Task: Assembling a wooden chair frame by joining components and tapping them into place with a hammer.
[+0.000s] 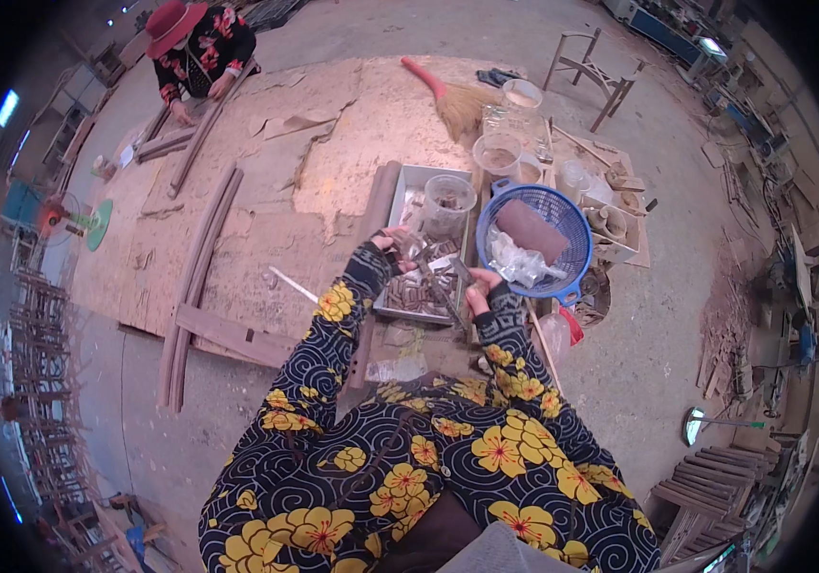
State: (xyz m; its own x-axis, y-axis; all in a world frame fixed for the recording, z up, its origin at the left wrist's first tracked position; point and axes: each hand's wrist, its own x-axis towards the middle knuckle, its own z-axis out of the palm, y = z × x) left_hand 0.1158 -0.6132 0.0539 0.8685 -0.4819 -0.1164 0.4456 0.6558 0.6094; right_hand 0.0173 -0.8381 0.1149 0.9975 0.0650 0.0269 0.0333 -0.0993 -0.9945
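Note:
My left hand (394,250) is over the tray's near left side, its fingers closed round a small, shiny, clear thing (410,245) that looks like a plastic bag or cup. My right hand (482,288) pinches a narrow, flat, dark strip (463,273), perhaps a blade or scraper; its exact kind does not show. Below both hands lies a white shallow tray (400,201) holding many small brown wooden pieces (414,292). A clear plastic tub (449,203) with brown bits inside stands in the tray. Another thin dark stick (438,291) slants between my hands.
To the right sits a blue plastic basket (576,212) with a brown roll (531,232) and a crumpled clear bag (514,263). Beyond are tubs (496,153) and a straw broom (462,110). Long wooden bars (201,277) lie left. Across the table, another person (201,53) handles wooden bars.

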